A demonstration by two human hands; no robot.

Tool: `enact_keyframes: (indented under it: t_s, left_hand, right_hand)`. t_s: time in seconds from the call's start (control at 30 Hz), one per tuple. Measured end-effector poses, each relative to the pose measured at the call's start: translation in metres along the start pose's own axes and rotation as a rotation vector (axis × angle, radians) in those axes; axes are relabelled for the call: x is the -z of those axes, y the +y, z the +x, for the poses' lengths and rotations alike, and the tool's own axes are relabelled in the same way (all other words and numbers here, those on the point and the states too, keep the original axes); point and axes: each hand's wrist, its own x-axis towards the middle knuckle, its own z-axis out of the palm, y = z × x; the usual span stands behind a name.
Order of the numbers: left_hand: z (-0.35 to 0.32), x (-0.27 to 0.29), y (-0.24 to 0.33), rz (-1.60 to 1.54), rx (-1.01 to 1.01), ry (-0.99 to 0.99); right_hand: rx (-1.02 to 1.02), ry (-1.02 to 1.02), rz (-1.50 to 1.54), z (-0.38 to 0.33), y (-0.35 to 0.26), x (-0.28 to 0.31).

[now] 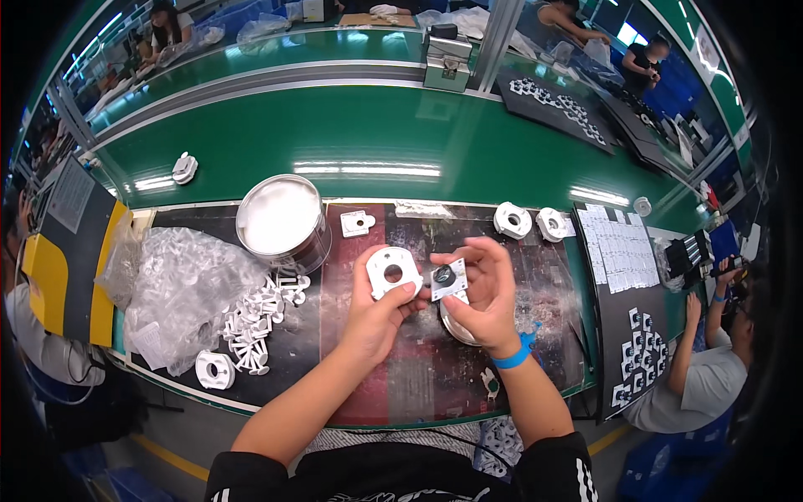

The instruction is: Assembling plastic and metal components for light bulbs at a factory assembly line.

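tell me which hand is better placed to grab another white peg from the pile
Left, probably. The left hand holding the white ring housing is on the side of the peg pile; the right hand pinches a small square plate farther away.

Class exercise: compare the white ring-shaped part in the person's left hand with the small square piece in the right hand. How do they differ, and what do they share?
The white part is larger, rounded and all white, with a big round hole through its middle; the square piece is smaller, flat, grey and angular, with a dark disc on its face. The white part sits in the left hand; the square piece is pinched in the right hand. Both are held up above the dark mat, side by side.
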Motion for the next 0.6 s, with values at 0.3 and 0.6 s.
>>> enact_keyframes:
  t_s: [0.3, 0.6]
  left_hand:
    - [0.0, -0.002, -0.009, 0.525, -0.165, -0.169]
    - [0.0, 0.0, -0.01, 0.521, -0.148, -0.175]
  right_hand:
    - [0.347, -0.201, -0.759, 0.007, -0.011, 0.007]
    - [0.265, -0.184, -0.67, 0.006, -0.015, 0.006]
